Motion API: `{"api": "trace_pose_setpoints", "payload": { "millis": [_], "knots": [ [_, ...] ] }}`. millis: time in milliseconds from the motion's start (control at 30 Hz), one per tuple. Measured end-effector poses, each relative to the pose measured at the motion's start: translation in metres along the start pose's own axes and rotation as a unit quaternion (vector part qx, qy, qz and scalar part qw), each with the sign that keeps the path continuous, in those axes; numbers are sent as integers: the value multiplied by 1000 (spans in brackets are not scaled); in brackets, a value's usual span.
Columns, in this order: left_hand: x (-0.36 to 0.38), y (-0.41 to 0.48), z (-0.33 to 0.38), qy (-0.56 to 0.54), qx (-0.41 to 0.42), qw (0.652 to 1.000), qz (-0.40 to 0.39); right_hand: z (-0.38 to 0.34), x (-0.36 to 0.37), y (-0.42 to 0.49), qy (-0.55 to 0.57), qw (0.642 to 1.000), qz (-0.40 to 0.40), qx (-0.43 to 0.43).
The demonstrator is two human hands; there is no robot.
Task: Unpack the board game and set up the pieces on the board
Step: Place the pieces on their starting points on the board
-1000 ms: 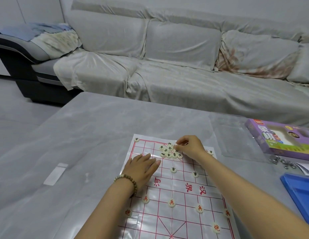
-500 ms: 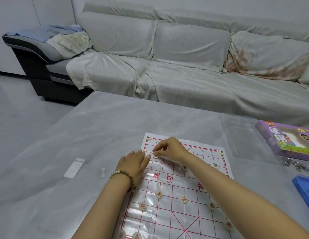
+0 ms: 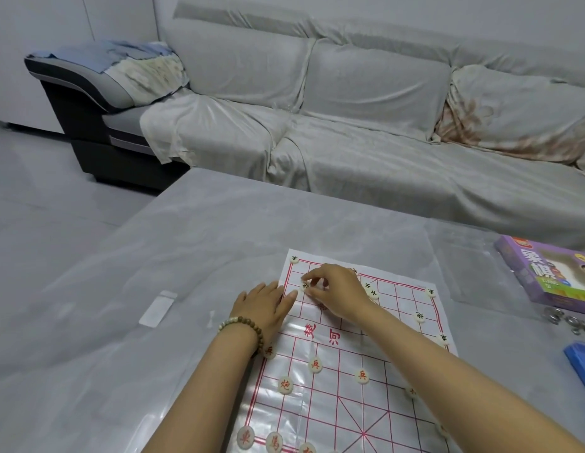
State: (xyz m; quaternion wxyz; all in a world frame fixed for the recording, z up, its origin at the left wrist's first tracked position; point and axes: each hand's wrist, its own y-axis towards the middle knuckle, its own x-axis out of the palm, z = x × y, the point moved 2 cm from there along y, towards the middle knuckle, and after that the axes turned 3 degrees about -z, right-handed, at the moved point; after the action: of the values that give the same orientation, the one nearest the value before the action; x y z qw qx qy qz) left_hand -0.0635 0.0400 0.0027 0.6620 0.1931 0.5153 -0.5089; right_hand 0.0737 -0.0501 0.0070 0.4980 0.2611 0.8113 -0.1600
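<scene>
The board [image 3: 333, 407], a thin sheet with a red grid, lies flat on the grey table [image 3: 186, 256] in front of the person. Their right hand [image 3: 338, 291] reaches over to the far left part of the grid, thumb and forefinger pinching a pale round piece [image 3: 305, 285]; whether it touches the sheet or is just above it I cannot tell. The left hand [image 3: 265, 305] lies flat just beside it, fingers straight, fingertips on the board's left edge, a bead bracelet [image 3: 243, 328] on the wrist. On the near half the red pieces [image 3: 315, 365] stand spread out, with a few in a row along the near edge. On the far half are the black pieces [image 3: 419, 317]: one in each far corner, a couple down the right side, and two close together just beside the right wrist. Off to the right lies a purple box [image 3: 552, 279], with some metal rings [image 3: 568, 320] just in front of it and a blue tray [image 3: 583, 367] at the picture's right edge. A small white strip [image 3: 157, 308] lies on the table, left of the left hand. Behind the table stands a sofa [image 3: 382, 125] under pale covers
</scene>
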Motion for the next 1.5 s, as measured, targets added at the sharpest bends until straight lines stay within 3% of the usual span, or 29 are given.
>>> {"api": "trace_pose_setpoints", "payload": {
  "millis": [500, 733, 933, 1133, 1500],
  "knots": [
    [1, 0, 1, 4, -7, 1000, -7, 5, 9, 2, 3, 998, 32, 50],
    [3, 3, 1, -4, 0, 1000, 2, 4, 0, -3, 15, 999, 25, 30],
    [9, 11, 7, -15, 5, 1000, 17, 47, -70, -15, 77, 987, 117, 73],
    [16, 13, 20, 2, 33, 999, 10, 91, -79, -34, 34, 995, 8, 93],
    [21, 19, 29, 62, 47, 997, 15, 76, -41, -26, -2, 998, 5, 60]
  ]
}}
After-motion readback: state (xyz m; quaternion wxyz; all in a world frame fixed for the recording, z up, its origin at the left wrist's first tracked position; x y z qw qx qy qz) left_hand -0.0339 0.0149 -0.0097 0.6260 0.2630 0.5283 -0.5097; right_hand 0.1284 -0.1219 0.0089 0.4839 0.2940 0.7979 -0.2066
